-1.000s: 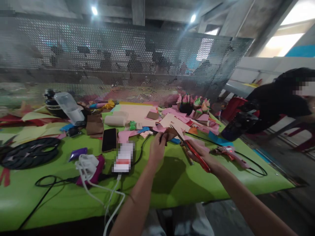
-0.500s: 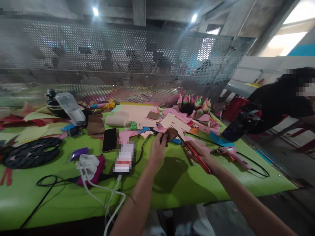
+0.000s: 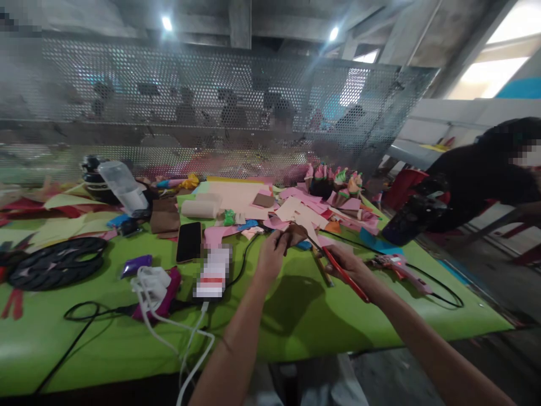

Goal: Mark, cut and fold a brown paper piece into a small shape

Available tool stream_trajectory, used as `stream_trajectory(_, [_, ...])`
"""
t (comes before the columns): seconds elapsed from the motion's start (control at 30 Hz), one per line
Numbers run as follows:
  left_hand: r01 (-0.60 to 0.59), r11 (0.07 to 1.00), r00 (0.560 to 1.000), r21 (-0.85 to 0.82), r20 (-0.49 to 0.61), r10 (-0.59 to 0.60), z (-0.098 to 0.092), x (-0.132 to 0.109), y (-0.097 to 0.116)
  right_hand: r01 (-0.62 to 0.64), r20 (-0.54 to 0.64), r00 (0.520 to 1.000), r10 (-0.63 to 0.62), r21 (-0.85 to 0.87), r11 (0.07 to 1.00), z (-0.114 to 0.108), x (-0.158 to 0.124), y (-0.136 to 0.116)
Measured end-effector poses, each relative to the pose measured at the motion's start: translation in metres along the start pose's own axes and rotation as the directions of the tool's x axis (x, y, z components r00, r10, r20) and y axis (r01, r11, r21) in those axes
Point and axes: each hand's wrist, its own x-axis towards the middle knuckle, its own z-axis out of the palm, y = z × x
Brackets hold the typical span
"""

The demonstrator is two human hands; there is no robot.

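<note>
My left hand [image 3: 271, 255] pinches a small brown piece [image 3: 298, 232] of what looks like craft foam or paper, above the middle of the green table. From the right, my right hand [image 3: 351, 264] grips red-handled scissors [image 3: 345, 275], fingers wrapped round the handles. Their blades point up and left and meet the brown piece; the tips are hard to make out against it. A thin pencil-like stick [image 3: 324, 270] lies on the table just under the scissors. Beyond both hands are pink sheets [image 3: 296, 213] and small scraps.
A pink glue gun [image 3: 408, 273] with a black cord lies to the right. On the left are a dark phone [image 3: 189, 241], a lit phone [image 3: 214, 270] on a white cable, and a black oval mat [image 3: 59, 263]. Finished-looking cones [image 3: 338, 177] stand behind. A person [image 3: 477, 163] sits at right.
The scissors have shifted slightly right and down, and less of their blades shows beside the brown piece. My left hand stays nearly in place, still holding the piece.
</note>
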Motion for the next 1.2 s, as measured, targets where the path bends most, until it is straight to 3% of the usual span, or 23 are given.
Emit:
stream_trajectory(0.43, [0.013, 1.000, 0.997, -0.006, 0.078, -0.013, -0.003, 0.001, 0.004, 0.020, 0.009, 1.000, -0.019, -0.102, 0.995, -0.015, -0.001, 0.001])
stream_trajectory(0.97, [-0.014, 0.999, 0.987, 0.036, 0.163, 0.008, -0.005, 0.001, 0.004, 0.018, 0.023, 1.000, -0.014, -0.173, 0.985, -0.029, -0.008, 0.017])
stream_trajectory(1.2, [-0.013, 1.000, 0.979, -0.026, 0.205, 0.018, -0.006, 0.001, 0.008, 0.011, 0.050, 0.999, 0.001, -0.228, 0.974, -0.035, -0.011, 0.030])
